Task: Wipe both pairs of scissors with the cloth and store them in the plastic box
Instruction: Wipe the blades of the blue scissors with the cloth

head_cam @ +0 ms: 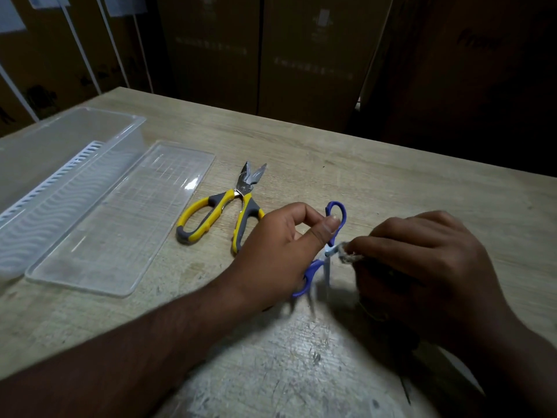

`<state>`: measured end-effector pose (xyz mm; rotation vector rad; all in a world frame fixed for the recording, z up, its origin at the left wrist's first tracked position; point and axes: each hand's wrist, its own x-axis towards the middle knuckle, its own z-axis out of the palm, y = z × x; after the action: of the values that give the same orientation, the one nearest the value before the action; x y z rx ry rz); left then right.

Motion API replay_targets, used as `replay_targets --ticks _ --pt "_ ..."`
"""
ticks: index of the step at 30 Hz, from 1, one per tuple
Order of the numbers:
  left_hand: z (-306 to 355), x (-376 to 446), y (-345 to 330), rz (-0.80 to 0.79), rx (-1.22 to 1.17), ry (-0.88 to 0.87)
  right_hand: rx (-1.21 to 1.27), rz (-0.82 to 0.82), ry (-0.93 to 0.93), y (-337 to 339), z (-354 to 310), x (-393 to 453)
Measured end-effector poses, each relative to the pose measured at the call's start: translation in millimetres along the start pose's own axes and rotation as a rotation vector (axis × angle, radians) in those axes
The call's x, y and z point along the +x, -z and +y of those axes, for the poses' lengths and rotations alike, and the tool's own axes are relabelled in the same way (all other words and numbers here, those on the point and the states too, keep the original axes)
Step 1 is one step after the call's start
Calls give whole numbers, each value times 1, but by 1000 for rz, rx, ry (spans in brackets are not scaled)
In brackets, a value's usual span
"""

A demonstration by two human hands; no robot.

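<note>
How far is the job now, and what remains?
Done: nothing stored; the plastic box holds no scissors, its lid lies beside it. In hand: the left hand holds the blue scissors while the right hand rubs them with the cloth. Left: the yellow scissors lie on the table, then storing both.

Clear glossy plastic box (pixel 75 164) and lid (pixel 120 218), shiny metal blades on yellow-handled scissors (pixel 223 206), matt scuffed wood-grain table (pixel 331 158).

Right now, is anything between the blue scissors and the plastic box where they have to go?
On the table, the yellow scissors and the lid lie between the blue scissors, held in the left hand, and the plastic box. The box itself is open on top, with only a white insert visible inside.
</note>
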<state>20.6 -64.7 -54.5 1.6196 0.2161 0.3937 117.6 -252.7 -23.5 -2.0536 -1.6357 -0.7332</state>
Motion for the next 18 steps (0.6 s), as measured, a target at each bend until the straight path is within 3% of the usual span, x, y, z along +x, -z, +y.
replay_targets --ticks 8,13,18 --pt "-4 5 -1 54 37 17 125 241 -227 0 -13 -2" --pt "-4 6 -2 59 -6 33 240 77 -228 -20 -26 -5" --pt "-6 6 0 57 -23 65 147 89 -385 -21 -7 -6"
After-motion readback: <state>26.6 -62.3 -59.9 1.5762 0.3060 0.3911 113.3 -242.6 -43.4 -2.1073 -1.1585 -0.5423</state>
